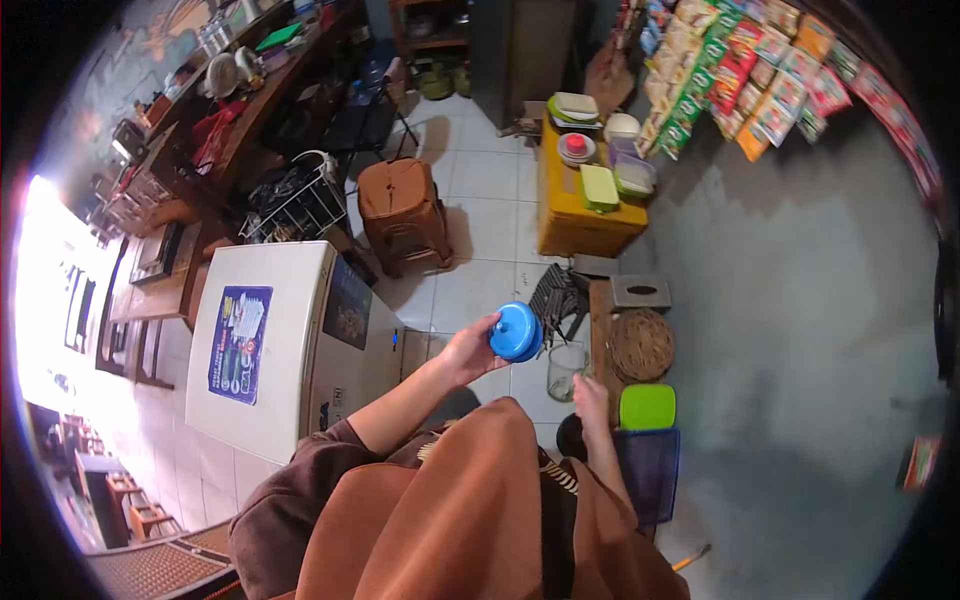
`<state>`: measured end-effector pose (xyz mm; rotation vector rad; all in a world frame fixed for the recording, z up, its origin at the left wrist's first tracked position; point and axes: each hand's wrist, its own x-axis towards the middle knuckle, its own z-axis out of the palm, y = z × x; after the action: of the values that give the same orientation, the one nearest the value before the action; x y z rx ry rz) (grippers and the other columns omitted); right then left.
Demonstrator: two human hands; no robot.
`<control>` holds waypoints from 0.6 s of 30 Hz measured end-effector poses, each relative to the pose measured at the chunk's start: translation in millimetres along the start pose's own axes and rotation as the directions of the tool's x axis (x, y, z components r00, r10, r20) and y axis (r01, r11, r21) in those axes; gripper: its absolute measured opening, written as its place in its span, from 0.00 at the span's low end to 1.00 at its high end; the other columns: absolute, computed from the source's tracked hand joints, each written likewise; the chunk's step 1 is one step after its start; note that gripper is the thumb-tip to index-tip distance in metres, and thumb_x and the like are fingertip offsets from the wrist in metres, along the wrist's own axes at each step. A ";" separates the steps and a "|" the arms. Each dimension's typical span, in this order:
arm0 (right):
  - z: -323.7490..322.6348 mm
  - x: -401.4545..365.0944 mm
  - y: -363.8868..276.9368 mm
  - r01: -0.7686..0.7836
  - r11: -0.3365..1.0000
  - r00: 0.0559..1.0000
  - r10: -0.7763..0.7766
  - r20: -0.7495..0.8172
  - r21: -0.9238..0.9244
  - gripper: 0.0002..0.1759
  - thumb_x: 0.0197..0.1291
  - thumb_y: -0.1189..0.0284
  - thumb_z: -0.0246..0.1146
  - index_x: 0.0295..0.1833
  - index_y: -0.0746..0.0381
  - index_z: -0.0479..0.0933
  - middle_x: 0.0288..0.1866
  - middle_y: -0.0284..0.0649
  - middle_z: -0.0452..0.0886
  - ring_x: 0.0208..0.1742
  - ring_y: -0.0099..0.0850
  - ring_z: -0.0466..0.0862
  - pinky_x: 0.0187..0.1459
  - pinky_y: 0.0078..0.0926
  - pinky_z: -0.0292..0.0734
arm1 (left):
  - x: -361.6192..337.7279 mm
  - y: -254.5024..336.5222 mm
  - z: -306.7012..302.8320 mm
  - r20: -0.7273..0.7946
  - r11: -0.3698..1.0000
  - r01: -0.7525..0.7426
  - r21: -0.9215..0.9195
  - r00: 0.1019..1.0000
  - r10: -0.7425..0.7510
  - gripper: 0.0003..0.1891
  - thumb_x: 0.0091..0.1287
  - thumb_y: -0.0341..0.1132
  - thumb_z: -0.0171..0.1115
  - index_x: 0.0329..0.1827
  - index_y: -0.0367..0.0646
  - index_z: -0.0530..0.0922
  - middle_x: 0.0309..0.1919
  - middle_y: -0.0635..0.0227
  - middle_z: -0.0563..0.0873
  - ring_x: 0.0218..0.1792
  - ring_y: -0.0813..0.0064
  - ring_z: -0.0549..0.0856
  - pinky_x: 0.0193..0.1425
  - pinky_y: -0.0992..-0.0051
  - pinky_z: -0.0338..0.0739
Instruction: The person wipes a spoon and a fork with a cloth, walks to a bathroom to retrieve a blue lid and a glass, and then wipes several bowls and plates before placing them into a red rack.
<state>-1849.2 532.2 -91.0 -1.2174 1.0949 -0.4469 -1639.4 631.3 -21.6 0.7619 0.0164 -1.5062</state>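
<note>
My left hand [472, 352] is closed around the edge of a round blue lid [516, 330] with a small knob, held up in front of my body. To the right and a little lower, my right hand [591, 402] has its fingers curled at the side of a clear, see-through jar [566, 368]. It seems to grip the jar there, though the fingertips are partly hidden. The jar's top is uncovered, and the blue lid is apart from it.
A white chest freezer [262, 345] stands at my left, with a brown plastic stool [400, 212] beyond. Ahead right is a yellow box [585, 228] bearing containers. Close right are a woven basket [642, 346], a green-lidded container [648, 407] and a blue bin [650, 475]. Sachets [760, 75] hang above.
</note>
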 end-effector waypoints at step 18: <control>170.1 365.2 -224.9 0.446 0.798 0.767 -0.106 0.632 -0.407 0.12 0.56 0.68 0.51 0.27 0.63 0.72 0.17 0.29 0.71 0.18 0.18 0.68 0.20 0.15 0.61 | 198.9 301.3 -73.1 -0.214 0.939 -0.345 -0.001 0.917 0.337 0.12 0.51 0.48 0.46 0.19 0.51 0.64 0.15 0.77 0.63 0.18 0.80 0.65 0.17 0.81 0.54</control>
<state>-1480.2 257.9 -52.2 -1.8898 0.4845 0.0467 -1316.7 454.3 -37.3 0.8429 0.0684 -1.0859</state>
